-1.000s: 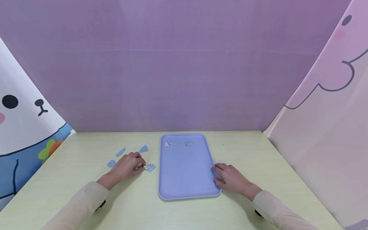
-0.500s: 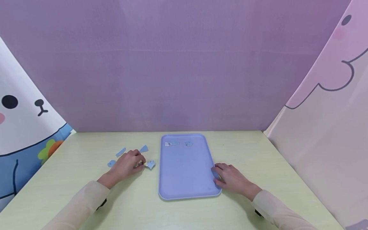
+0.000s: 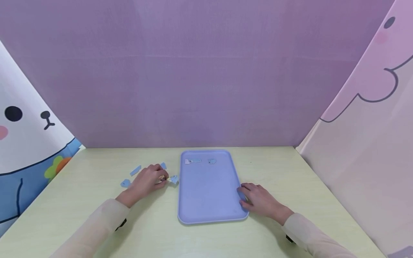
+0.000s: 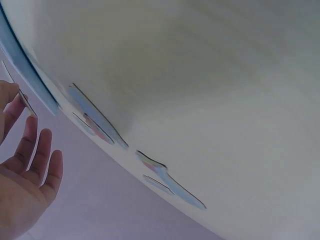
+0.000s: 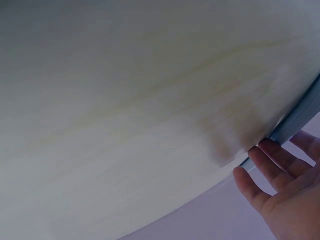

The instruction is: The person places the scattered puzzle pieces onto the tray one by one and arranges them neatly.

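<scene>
Between thumb and fingertips my left hand [image 3: 149, 181] pinches a flat, irregular printed puzzle piece [image 3: 173, 179], blue and yellow, just left of the tray. In the left wrist view the piece [image 4: 27, 103] appears edge-on as a thin sliver, and the other fingers are spread loosely. My fingers cover part of it in the head view. My right hand [image 3: 259, 199] holds the right rim of the blue-violet tray [image 3: 211, 219], fingertips and thumb at the edge. From the right wrist, several fingertips touch the tray's outer side [image 5: 295, 120]. Two puzzle pieces, one long [image 3: 193, 161] and one small [image 3: 212, 161], lie near the tray's far end.
Loose blue pieces lie on the pale table left of the tray: a strip [image 3: 135, 170], a rounded one [image 3: 125, 183] and one partly behind the left hand [image 3: 163, 166]. A purple wall [image 3: 206, 89] rises behind the table, with cartoon-printed panels on both sides.
My left hand has moved a little right and away from me with the puzzle piece, closer to the tray, and now partly covers a loose piece. My right hand and the tray have stayed put.
</scene>
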Action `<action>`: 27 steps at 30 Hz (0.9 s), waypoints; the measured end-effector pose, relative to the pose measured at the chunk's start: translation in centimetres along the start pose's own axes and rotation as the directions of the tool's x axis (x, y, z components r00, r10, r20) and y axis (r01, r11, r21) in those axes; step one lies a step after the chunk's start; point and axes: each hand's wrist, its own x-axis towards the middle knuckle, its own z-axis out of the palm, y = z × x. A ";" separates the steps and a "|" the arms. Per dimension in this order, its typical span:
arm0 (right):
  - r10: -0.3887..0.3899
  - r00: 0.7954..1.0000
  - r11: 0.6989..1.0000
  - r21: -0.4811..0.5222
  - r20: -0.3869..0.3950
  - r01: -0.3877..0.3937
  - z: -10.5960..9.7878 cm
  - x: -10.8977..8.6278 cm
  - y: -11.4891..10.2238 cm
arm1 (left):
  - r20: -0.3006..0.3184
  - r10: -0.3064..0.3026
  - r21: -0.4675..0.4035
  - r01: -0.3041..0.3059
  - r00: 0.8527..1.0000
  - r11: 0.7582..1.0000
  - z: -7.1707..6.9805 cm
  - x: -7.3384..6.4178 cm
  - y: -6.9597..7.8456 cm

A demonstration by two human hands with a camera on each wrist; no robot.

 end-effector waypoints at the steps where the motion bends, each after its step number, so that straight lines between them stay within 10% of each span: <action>1: 0.000 1.000 1.000 0.000 -0.001 0.000 0.0 0.0 0.0 | 0.004 -0.004 0.001 0.004 1.000 1.000 0.0 0.1 0.1; 27: -0.003 1.000 1.000 0.001 -0.003 0.003 -0.3 -0.2 -0.2 | 0.029 -0.101 0.015 0.101 0.994 0.995 2.4 4.7 3.7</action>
